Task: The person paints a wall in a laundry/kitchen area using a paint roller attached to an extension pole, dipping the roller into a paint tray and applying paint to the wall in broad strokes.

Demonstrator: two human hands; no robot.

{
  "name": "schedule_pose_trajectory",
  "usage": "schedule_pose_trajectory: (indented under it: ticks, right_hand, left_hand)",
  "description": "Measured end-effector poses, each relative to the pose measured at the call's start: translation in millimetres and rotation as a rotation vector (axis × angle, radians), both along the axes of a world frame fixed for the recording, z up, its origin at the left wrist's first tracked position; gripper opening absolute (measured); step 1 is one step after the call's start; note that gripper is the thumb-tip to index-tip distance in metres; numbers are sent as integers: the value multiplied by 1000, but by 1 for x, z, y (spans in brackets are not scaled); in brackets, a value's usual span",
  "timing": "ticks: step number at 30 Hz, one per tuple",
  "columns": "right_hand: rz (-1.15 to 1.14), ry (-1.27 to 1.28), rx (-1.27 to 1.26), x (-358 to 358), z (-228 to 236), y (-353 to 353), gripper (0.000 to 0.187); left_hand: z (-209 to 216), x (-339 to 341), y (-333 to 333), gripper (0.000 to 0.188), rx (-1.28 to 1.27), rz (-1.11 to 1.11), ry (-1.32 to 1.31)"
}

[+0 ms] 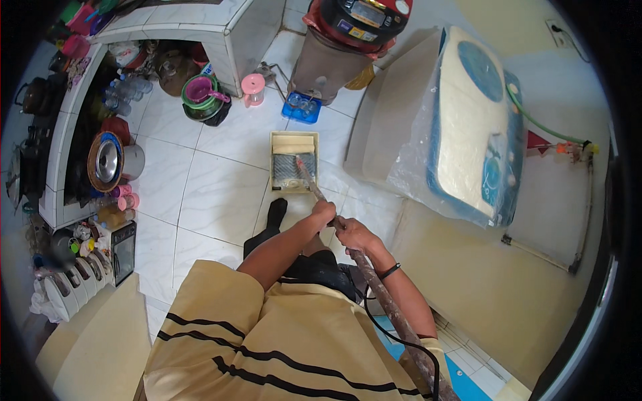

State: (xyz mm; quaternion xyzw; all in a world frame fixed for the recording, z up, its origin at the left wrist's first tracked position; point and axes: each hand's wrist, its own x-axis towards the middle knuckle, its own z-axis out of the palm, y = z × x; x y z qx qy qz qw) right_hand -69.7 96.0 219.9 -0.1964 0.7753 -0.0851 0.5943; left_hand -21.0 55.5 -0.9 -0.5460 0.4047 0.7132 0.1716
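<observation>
My left hand [324,212] is closed around a long, paint-stained pole [381,291]. Just behind it, my right hand [356,235] grips the same pole, with a dark band on that wrist. The pole slants from the lower right, beside my body, down to a cream paint tray [275,175] on the floor ahead of me. At its far end a pale paint roller [293,144] lies across the tray, over a grey ribbed slope. Whether the roller touches the paint cannot be made out.
A plastic-wrapped washing machine [461,127] stands to the right. Beyond the tray are a blue tray of glasses [301,108], a pink jug [253,89] and a bin topped by a rice cooker [364,23]. Tiled shelving [67,134] with pots and bottles lines the left.
</observation>
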Motion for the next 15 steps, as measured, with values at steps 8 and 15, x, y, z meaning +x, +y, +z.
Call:
schedule_pose_trajectory:
  ticks: [8, 15]
  right_hand:
    - [-30, 10, 8, -6, 2, -1, 33]
    - [-46, -24, 15, -4, 15, 1, 33]
  left_hand:
    - [0, -6, 0, 39, -43, 9, 2]
    - [40, -5, -5, 34, 50, 101, -11]
